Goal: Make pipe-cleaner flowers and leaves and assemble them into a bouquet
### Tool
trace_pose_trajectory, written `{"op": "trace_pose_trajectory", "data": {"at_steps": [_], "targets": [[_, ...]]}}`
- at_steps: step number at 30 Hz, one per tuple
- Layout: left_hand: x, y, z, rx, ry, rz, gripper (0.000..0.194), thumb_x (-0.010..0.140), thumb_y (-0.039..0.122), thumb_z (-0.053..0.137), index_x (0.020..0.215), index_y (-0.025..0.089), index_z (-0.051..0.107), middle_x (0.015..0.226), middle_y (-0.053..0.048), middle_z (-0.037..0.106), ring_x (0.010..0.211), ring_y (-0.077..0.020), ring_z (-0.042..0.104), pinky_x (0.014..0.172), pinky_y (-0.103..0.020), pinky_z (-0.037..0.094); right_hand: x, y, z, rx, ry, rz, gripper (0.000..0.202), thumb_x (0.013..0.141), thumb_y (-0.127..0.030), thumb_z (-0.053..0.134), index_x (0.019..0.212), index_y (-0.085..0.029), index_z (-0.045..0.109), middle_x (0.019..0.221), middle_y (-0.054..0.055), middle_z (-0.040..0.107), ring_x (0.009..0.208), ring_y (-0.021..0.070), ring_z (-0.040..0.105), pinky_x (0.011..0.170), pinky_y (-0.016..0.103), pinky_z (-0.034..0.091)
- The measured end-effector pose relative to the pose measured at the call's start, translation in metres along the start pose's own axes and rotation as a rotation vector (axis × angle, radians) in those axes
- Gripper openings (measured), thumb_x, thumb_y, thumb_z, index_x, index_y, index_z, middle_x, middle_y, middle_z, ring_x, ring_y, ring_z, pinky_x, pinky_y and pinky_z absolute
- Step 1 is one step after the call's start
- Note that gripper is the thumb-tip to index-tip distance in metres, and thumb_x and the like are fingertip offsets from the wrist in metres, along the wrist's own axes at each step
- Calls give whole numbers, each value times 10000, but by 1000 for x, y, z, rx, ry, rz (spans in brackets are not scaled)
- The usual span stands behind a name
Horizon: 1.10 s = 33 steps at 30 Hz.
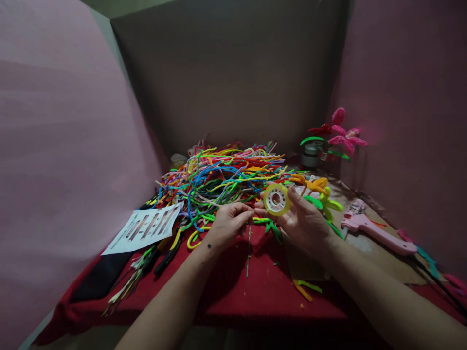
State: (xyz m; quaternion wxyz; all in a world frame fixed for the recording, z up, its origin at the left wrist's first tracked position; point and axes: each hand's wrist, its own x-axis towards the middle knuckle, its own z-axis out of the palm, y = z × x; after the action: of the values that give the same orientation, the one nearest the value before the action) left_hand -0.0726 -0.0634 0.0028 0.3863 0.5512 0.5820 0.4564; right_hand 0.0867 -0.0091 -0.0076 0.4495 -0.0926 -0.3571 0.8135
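My right hand [304, 218] holds a roll of clear yellowish tape [269, 206] by its edge, with the flat side and white core facing me. Just left of it, my left hand [231, 218] is closed in a pinch, its fingertips close to the roll. What it pinches is too small to make out. A thin green stem [248, 253] runs downward below those fingertips; I cannot tell whether it is held or lies on the red cloth [233, 304]. Behind both hands spreads a big heap of colourful pipe cleaners [226, 172].
At right, a pink glue gun [379, 234] with a black cord rests on a cardboard sheet [350, 265]. Orange and yellow pipe-cleaner flowers [321, 187] lie nearby. Pink flowers [346, 138] stand behind. At left are a printed paper [144, 228], dark-handled pliers [168, 255] and thin stems [127, 282].
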Motion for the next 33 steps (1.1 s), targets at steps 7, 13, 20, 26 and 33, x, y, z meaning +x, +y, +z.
{"op": "trace_pose_trajectory", "data": {"at_steps": [7, 13, 20, 26, 33], "targets": [[-4, -1, -7, -29, -179, -126, 234, 742, 333, 557, 804, 112, 597, 536, 10, 580, 306, -42, 421, 317, -153, 294, 4, 2, -6, 41, 96, -38, 318, 705, -373, 670, 960, -198, 595, 942, 35, 647, 927, 185, 592, 850, 325, 458], [-28, 1, 1, -250, -382, -204, 243, 758, 298, 556, 934, 149, 482, 532, 1, 614, 282, -50, 415, 290, -130, 279, 6, 3, -10, 10, 88, -87, 366, 701, -365, 677, 1028, -231, 582, 866, 7, 626, 833, 162, 582, 808, 311, 444], [-87, 19, 11, -298, -431, -309, 254, 795, 341, 539, 981, 175, 489, 586, 0, 615, 317, -39, 398, 311, -137, 266, 4, 4, -3, -64, 48, -137, 455, 650, -227, 721, 1073, -303, 574, 809, -31, 579, 736, 124, 547, 689, 302, 491], [-113, 56, 5, -459, -364, -234, 287, 736, 370, 620, 950, 186, 567, 534, -15, 599, 409, -76, 455, 398, -172, 302, -2, 9, 3, -130, -17, -31, 393, 585, -220, 758, 959, -252, 639, 967, 12, 582, 821, 159, 566, 622, 255, 460], [-99, 80, -6, -506, -25, 87, 265, 741, 354, 617, 958, 206, 580, 441, 31, 556, 279, -60, 373, 296, -174, 266, -10, 21, 3, -212, -189, 45, 461, 567, -318, 772, 986, -219, 609, 1001, 39, 582, 907, 183, 528, 806, 330, 412]]}}
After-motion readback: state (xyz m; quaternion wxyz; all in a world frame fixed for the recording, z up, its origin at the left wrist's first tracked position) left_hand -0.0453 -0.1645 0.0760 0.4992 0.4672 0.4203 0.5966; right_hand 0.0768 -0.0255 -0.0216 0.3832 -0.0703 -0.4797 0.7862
